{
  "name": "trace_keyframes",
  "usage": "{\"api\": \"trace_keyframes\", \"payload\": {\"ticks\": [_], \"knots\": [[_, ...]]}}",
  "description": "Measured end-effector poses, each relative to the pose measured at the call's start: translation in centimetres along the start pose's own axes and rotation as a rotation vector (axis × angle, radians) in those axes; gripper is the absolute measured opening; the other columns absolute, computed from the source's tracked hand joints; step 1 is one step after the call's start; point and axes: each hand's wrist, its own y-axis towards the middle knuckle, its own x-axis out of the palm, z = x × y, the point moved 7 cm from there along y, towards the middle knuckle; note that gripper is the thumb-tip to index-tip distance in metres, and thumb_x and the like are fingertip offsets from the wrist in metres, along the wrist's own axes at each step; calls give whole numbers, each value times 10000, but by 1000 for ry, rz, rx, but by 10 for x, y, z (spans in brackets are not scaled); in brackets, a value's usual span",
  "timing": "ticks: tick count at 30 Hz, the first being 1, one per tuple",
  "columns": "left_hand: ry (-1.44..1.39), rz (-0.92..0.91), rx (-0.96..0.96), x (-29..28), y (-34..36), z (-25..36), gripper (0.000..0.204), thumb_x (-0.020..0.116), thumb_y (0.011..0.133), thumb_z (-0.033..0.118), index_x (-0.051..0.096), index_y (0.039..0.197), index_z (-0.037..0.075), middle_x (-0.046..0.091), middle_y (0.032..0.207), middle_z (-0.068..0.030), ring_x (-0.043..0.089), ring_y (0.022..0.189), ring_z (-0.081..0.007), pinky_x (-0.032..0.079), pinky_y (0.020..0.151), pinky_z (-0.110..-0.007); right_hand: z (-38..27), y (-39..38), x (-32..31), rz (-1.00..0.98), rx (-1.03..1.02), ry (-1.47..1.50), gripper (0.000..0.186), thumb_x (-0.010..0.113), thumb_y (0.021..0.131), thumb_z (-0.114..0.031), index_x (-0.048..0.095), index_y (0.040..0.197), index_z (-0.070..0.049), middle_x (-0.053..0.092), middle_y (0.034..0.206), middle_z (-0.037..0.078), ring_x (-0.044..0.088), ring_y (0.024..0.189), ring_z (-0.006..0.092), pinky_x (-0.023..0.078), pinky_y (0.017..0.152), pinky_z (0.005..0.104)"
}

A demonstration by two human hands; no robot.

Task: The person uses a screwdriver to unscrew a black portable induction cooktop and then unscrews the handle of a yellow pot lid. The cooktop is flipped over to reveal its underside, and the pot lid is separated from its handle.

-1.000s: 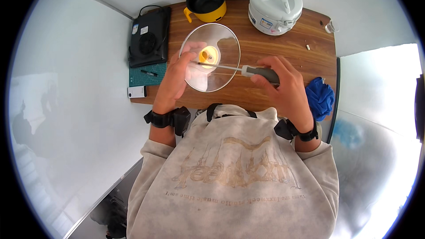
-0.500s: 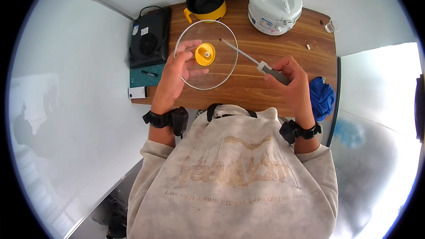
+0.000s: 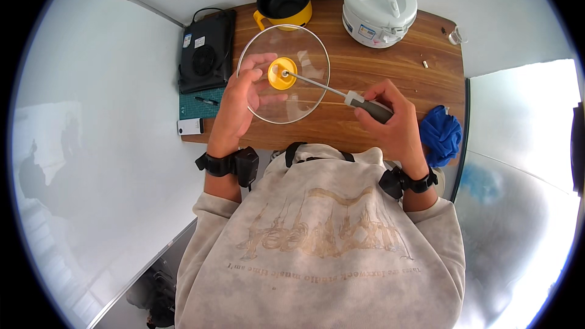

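Left hand [image 3: 236, 102] holding glass lid [image 3: 309, 64], right hand [image 3: 395, 119] screwdriver [image 3: 350, 97]; likely seating it at yellow knob [image 3: 277, 81]; turning needing steadiness.

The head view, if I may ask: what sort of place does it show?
Probably a small workroom or booth: a wooden table beside pale walls bears a green mat and a yellow pot, and the right hand holds a screwdriver.

Both bare forearms [image 3: 223, 186] reach past the surface's [image 3: 347, 131] near edge. Toward its left corner, the left hand [image 3: 239, 100] pinches, fingers [image 3: 262, 58] spread; toward the right, the right hand [image 3: 394, 114] curls tight.
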Motion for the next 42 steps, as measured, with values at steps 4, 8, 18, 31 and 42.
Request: {"api": "trace_keyframes", "payload": {"ticks": [4, 8, 18, 31, 42], "knots": [[-5, -4, -2, 0, 0, 0, 467, 402, 966, 187, 469, 1388, -3, 530, 1377, -134, 550, 1246, -288, 564, 941, -495, -1, 1, 2, -2, -12, -16, 229, 729, 816, -96, 567, 966, -34, 630, 769, 57, 571, 689, 120, 486, 670, 268], [-2, -19, 3, 1, 0, 0, 461, 407, 964, 185, 473, 1380, -1, 539, 1363, -132, 553, 1243, -273, 566, 934, -481, -2, 0, 4, -38, 14, -44, 242, 722, 828, -111, 550, 979, -29, 629, 769, 81, 575, 677, 149, 482, 654, 280], [142, 106, 44, -4, 4, -10, 404, 414, 939, 150, 498, 1305, 1, 549, 1293, -152, 593, 1171, -267, 546, 937, -373, -5, 0, 21, -80, -35, -58, 185, 645, 942, -152, 505, 958, -32, 646, 726, 138, 618, 592, 294, 465, 566, 362], [319, 99, -15, -10, 2, -9, 369, 428, 939, 170, 551, 1233, -16, 561, 1237, -113, 566, 1166, -223, 572, 887, -397, -37, -4, 14, 106, -400, -591, 218, 726, 822, -136, 621, 1009, -96, 678, 867, 35, 619, 774, 244, 468, 671, 360], [274, 22, 15, -13, 7, -10, 408, 420, 957, 192, 513, 1303, -4, 564, 1286, -141, 576, 1192, -251, 574, 881, -408, -26, -5, 16, 136, -445, -619, 289, 733, 785, -108, 673, 1067, -83, 639, 930, 45, 613, 854, 237, 491, 721, 348]]}}
